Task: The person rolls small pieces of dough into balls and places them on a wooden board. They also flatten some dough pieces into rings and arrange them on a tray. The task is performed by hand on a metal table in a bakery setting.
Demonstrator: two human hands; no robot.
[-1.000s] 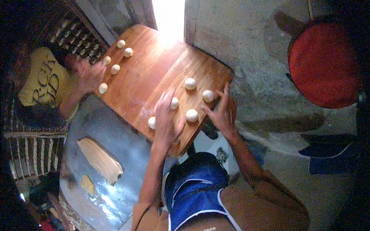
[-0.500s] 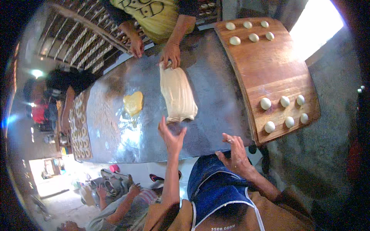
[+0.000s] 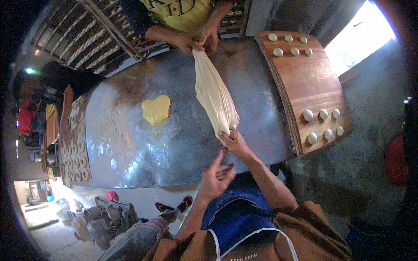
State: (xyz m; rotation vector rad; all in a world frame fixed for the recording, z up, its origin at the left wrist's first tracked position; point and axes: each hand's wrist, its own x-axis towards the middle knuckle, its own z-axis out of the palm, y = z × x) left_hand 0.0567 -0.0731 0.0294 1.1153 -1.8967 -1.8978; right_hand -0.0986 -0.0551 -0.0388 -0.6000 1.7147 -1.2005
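A long pale sheet of dough (image 3: 215,91) stretches across the table, gathered to a narrow bunch at its far end and folded along its length. My right hand (image 3: 236,144) grips its near end, fingers wrapped round the edge. Just below, my left hand (image 3: 215,179) is in the air, empty, its fingers apart and a little blurred. Both hands of a person across the table (image 3: 202,43) pinch the dough's far end. Left of the dough lies a flat yellow lump (image 3: 156,110), soft and shiny, with a smear running from it.
The dark worktop (image 3: 183,161) carries scattered flour (image 3: 111,122) at left. At right, stacked wooden boards (image 3: 307,82) hold several dough balls (image 3: 323,114). A tray of dough rings (image 3: 77,163) stands at the left end. Racks (image 3: 93,39) rise behind, and another person's legs show lower left.
My right hand has moved up and left and taken hold of the dough's near end. My left hand has drawn back. The other person now uses both hands, and the dough is stretched longer.
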